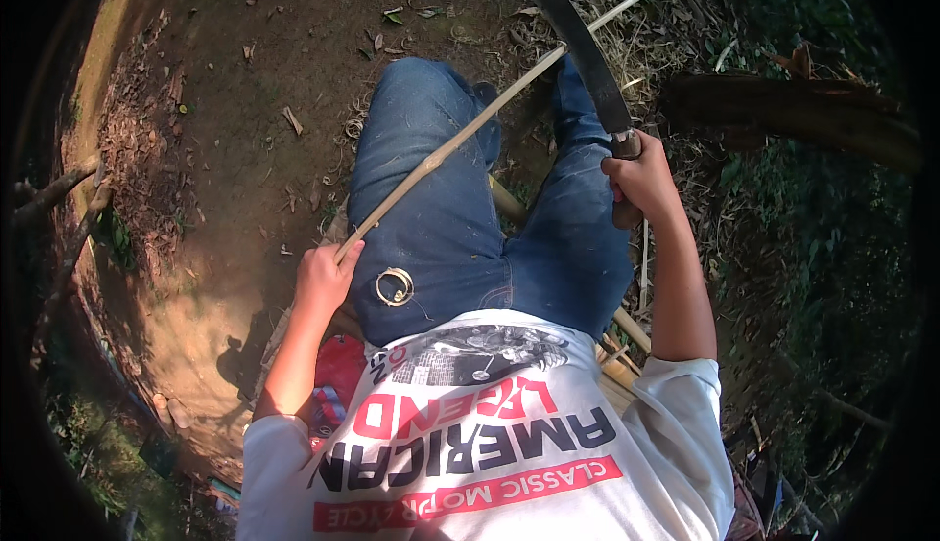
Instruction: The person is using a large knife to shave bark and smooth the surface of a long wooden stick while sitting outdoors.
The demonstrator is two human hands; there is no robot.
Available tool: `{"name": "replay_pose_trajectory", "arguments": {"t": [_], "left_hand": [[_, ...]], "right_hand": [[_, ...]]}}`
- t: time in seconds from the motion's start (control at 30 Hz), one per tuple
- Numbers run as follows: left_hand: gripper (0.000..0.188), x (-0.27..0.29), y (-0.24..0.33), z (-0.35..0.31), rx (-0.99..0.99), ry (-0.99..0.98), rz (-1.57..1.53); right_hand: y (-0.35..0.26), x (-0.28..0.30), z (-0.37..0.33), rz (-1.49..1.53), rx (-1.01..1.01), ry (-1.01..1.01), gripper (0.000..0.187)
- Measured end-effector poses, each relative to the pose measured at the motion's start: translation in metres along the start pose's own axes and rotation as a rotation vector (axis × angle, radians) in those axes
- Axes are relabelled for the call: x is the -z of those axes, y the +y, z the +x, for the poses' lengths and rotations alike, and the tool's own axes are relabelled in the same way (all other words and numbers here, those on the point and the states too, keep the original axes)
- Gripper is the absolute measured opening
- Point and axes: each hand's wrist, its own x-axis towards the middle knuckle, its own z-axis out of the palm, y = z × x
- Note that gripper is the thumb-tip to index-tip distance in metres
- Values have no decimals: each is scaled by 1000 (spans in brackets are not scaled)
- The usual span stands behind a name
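Observation:
My left hand (324, 275) is closed round the near end of a long, thin peeled stick (446, 149). The stick slants up and away to the right across my thighs. In my right hand (643, 181) is the wooden handle of a machete (587, 51), its broad dark blade pointing away and a little to the left. Beyond my knees the blade crosses over the stick's far part; whether the two touch, I cannot tell. A small coiled ring (395, 286) of pale strip lies on my left thigh, just right of my left hand.
Pale shavings (641, 47) and dry leaves litter the dirt ground (264, 81) ahead. A thick dark log (783, 115) lies at the right. Light poles (619, 370) show beside my right hip, and a red item (340, 370) sits by my left hip. Branches (59, 188) stick out at far left.

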Motion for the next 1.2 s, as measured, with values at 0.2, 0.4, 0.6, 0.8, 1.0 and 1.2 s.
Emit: {"name": "replay_pose_trajectory", "arguments": {"t": [0.2, 0.4, 0.6, 0.8, 1.0, 1.2], "left_hand": [[55, 1, 6, 4, 2, 27, 1], [55, 1, 6, 3, 8, 14, 12], [57, 0, 2, 2, 34, 5, 38], [61, -1, 4, 3, 12, 21, -7], [60, 4, 3, -2, 18, 33, 29], [63, 9, 11, -5, 28, 40, 48]], "right_hand": [[2, 2, 5, 129, -21, 60, 17], [-2, 25, 9, -24, -1, -45, 15], [-1, -7, -5, -32, 3, -59, 15], [-6, -12, 4, 142, 23, 90, 13], [-4, 13, 6, -65, 53, -71, 21], [6, 0, 10, -188, 135, -74, 25]]}}
